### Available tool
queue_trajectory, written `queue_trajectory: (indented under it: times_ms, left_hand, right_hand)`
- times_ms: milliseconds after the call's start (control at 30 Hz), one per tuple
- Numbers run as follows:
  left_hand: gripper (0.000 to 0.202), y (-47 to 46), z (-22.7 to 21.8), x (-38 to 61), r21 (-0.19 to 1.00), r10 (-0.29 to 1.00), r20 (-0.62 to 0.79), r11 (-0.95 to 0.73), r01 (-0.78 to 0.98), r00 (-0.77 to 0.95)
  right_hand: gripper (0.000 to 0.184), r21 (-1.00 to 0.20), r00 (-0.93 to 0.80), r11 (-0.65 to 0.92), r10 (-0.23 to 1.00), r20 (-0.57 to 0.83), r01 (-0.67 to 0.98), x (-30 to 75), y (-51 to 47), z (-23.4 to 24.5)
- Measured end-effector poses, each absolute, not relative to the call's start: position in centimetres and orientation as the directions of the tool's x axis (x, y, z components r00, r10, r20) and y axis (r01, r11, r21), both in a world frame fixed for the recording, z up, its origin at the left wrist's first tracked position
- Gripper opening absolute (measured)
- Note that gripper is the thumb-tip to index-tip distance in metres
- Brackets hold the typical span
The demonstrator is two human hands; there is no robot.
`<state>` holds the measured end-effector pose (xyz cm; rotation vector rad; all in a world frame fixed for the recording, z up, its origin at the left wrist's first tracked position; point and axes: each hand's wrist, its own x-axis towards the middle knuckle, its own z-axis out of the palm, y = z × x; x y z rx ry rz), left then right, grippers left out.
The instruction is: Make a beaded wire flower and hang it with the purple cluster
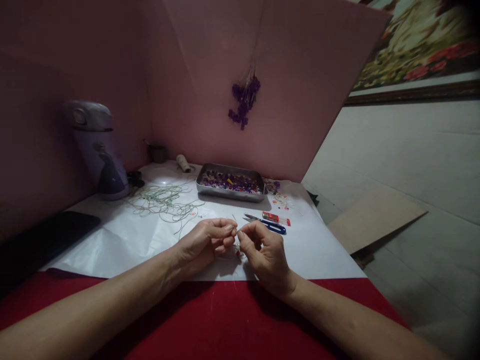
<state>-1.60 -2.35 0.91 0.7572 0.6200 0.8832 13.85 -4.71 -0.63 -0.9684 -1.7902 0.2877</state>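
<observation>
My left hand (210,237) is closed in a pinch, thumb against forefinger, with a fine thread-like strand at the fingertips. Almost touching it, my right hand (264,250) also pinches; what is between its fingers is too small to make out. Below the fingertips, between the two hands, a small cluster of clear and red beads (237,250) shows, partly hidden by the fingers. Just beyond my right hand lie blue-handled thread snips (275,228), blades pointing left. A red lighter (275,218) rests right behind them.
A metal tray (232,196) of purple beads stands at the back, with loose beads (283,201) to its right. Tangled greenish cord (161,200), a thread spool (183,163) and a purple bottle (101,155) are leftward. Purple beaded strands (244,102) hang on the pink panel.
</observation>
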Motion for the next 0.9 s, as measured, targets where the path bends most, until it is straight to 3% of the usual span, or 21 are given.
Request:
queue_trajectory:
  times_ms: [600, 767, 900]
  left_hand:
    - [0.007, -2.0, 0.2, -1.6, 0.804, 0.856, -0.129, 0.386, -0.453, 0.500]
    - [0.018, -1.8, 0.3, -1.4, 0.876, 0.952, -0.062, 0.196, -0.440, 0.301]
    - [0.016, -0.5, 0.8, -2.2, 0.969, 0.988, 0.120, -0.095, -0.228, 0.100]
  right_hand:
    - [0.014, -0.643, -0.123, 0.620, 0.756, 0.643, 0.451, 14.0, -4.6, -1.1]
    - [0.014, -0.661, -0.101, 0.594, 0.774, 0.625, 0.458, 14.1, -4.6, -1.1]
    - [0.014, -0.663, -0.095, 0.587, 0.777, 0.622, 0.465, 14.1, -4.5, -1.1]
